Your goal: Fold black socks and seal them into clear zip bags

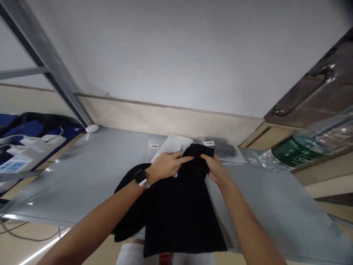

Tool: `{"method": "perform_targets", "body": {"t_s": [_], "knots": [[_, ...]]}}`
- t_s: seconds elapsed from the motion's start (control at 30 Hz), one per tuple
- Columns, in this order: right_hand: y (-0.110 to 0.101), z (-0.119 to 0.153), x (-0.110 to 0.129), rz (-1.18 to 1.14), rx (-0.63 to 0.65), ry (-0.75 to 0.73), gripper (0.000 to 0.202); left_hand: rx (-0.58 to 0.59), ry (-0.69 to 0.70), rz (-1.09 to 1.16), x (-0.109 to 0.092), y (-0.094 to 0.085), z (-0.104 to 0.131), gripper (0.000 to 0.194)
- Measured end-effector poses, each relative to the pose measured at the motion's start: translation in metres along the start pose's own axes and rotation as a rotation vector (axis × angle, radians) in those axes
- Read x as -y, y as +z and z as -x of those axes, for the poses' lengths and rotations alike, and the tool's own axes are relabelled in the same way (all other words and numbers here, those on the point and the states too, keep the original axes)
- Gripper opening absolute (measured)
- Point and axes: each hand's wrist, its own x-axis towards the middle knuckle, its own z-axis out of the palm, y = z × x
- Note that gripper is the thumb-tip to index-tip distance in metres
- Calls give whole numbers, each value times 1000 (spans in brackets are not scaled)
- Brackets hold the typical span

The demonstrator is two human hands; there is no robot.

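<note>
A black garment (pixel 182 217) is spread over the near part of the table, and its lower edge hangs past the front. Its far end is bunched up between my two hands. My left hand (pixel 167 164), with a watch on the wrist, has its index finger stretched onto the bunched cloth and its other fingers curled at the fabric. A small whitish strip shows beside that hand; I cannot tell whether it is held. My right hand (pixel 215 167) pinches the far right edge of the garment between thumb and fingers.
Clear plastic packets with white labels, one (pixel 227 149) with dark contents, lie behind the garment on the grey table (pixel 82 165). A large plastic bottle with a green label (pixel 298 151) lies at the right. White power strips (pixel 35 145) are at the left, near a metal frame post (pixel 66 92).
</note>
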Motion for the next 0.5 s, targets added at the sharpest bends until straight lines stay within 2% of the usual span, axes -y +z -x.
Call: {"method": "perform_targets", "body": {"t_s": [0.1,0.2,0.3,0.43,0.5], "knots": [[-5,7,10,9,56,60,25,-54,-172,24,5,2,-1,51],[-11,12,20,-3,46,101,27,-56,-229,-10,11,-2,-2,51],[-20,14,28,-61,-44,83,29,-19,-173,-149,13,-20,-2,51],[-33,21,40,-174,-160,47,35,29,1,-331,7,-54,0,56],[-38,26,46,-228,-207,29,37,53,59,-385,6,-63,1,57]]}}
